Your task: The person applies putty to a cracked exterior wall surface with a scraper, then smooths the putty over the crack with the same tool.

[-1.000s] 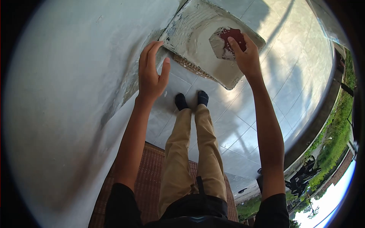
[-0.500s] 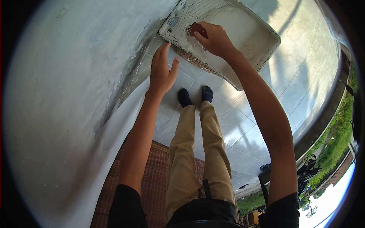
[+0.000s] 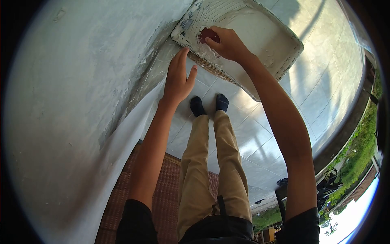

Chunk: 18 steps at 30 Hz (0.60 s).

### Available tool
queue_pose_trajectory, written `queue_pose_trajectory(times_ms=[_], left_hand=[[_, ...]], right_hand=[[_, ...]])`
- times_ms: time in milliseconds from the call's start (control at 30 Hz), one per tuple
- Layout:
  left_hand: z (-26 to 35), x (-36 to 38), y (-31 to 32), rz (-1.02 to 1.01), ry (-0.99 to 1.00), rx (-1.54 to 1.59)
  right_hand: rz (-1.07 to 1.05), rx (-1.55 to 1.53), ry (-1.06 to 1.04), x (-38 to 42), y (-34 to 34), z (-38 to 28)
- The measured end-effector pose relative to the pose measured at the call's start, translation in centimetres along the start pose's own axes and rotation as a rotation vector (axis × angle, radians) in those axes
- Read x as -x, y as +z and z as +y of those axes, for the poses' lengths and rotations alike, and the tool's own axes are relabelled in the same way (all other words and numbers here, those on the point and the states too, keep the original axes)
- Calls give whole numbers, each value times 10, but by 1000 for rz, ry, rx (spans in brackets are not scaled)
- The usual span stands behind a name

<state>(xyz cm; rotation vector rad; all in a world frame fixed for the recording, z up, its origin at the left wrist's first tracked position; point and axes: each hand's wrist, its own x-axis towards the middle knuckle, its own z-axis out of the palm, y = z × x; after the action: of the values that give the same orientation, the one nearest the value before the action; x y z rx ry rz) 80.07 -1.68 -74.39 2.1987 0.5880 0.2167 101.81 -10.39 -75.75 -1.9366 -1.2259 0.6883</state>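
Note:
A large paint tray (image 3: pixel 293 52), its rim crusted with old paint, holds a spread of off-white paint or filler (image 3: pixel 252 30). My right hand (image 3: pixel 231 44) reaches over it, thumb and fingers closed on a dark red flat scraper (image 3: pixel 209 35). The scraper's far edge is smeared with white and lies against the ribbed left part of the tray. My left hand (image 3: pixel 178 77) is open, fingers stretched toward the tray's near left corner and thumb spread. Its fingertips come right up to the rim, with nothing in the hand.
A grey-white patchy wall (image 3: pixel 81 81) rises close on the left, with a pale sheet (image 3: pixel 122 142) along its foot. Grey floor tiles (image 3: pixel 252 126) surround my feet in dark socks (image 3: pixel 198 106). A woven red-brown mat (image 3: pixel 164 187) lies behind them. Grass (image 3: pixel 361 138) shows beyond the floor edge.
My left hand has shifted slightly to the right, still open. My right hand and the scraper have slid a little toward the tray's left side. The view has moved slightly.

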Motion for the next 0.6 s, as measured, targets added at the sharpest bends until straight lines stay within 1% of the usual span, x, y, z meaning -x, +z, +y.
queue_pose_trajectory(times_ms=[133,267,333,467,600], left_hand=[[2,1,1,1,-7,16],[1,0,0,-3,7,10],[1,1,-1,-9,7,8],[0,-1,-3,-20,3,6],[1,-1,-4,-28,-7,-1]], right_hand=[[-42,-71,28,-3,-1,3],[-26,-82,36,-4,-5,1],[-20,-106,88,-7,-5,0],[-28,-131,125,-10,-5,1],[-98,-127,200,-14,-8,3]])
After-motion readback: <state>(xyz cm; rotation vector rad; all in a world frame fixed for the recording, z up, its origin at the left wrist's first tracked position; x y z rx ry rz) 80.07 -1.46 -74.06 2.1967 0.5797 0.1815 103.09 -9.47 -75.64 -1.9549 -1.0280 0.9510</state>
